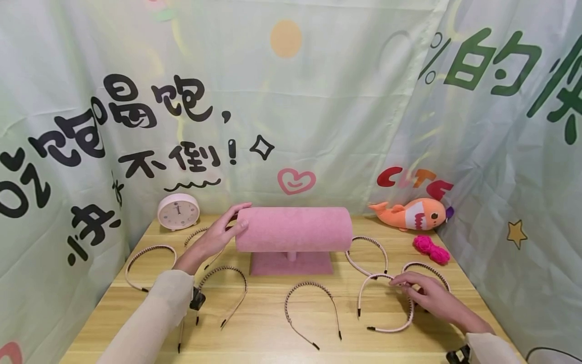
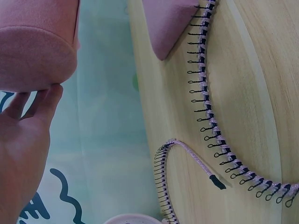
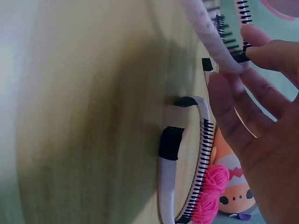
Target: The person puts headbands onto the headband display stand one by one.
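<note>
A pink padded roll point(image 1: 293, 228) stands on a flat pink base point(image 1: 291, 265) at the middle back of the table. My left hand point(image 1: 218, 235) touches the roll's left end, thumb at the front and fingers toward the back; in the left wrist view its fairly straight fingers meet the rim of the roll point(image 2: 39, 56). Off to the right, my right hand point(image 1: 425, 293) pinches a pale pink headband point(image 1: 411, 314) between thumb and fingers. Black teeth line the inside of this headband point(image 3: 208, 30) in the right wrist view. Another headband point(image 1: 427, 265) lies partly hidden behind the right hand.
More toothed headbands lie around: one at front centre point(image 1: 309, 284), one right of the stand point(image 1: 386, 253), several to the left, including one point(image 1: 152, 247). A round pink clock point(image 1: 178, 211), an orange plush shark point(image 1: 416, 215) and a magenta yarn bundle point(image 1: 431, 249) sit farther back. Printed cloth point(image 1: 291, 101) encloses the table.
</note>
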